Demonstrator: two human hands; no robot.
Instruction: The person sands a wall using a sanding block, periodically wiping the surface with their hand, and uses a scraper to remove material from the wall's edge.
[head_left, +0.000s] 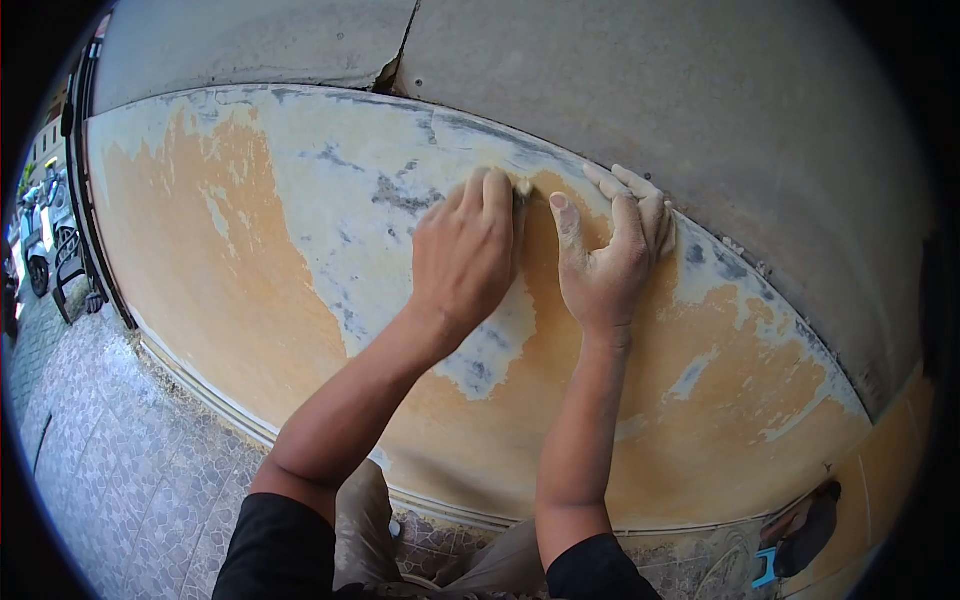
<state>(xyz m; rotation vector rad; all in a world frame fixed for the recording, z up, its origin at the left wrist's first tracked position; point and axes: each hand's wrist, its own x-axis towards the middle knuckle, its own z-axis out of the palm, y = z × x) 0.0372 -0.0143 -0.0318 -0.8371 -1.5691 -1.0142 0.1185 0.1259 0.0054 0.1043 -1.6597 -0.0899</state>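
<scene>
A large wall panel (430,470) stands before me, its orange-tan coat worn through to pale and grey patches. On the pale patch rests my left hand (465,240), its fingers curled together against the surface. A small yellowish bit shows by its thumb side, but what the fingers hold is mostly hidden. Just to the right, my right hand (615,245) lies at the panel's upper edge, with its thumb spread from the other fingers. Pale dust coats the right thumb and fingers. Nothing shows in that hand.
Grey boards (640,90) with a cracked joint adjoin the panel's upper edge. Patterned paving (130,460) runs along the bottom. Far left are a parked scooter (40,235) and a dark metal chair (72,265). A dark shape (808,530) by a light-blue object (765,567) is at lower right.
</scene>
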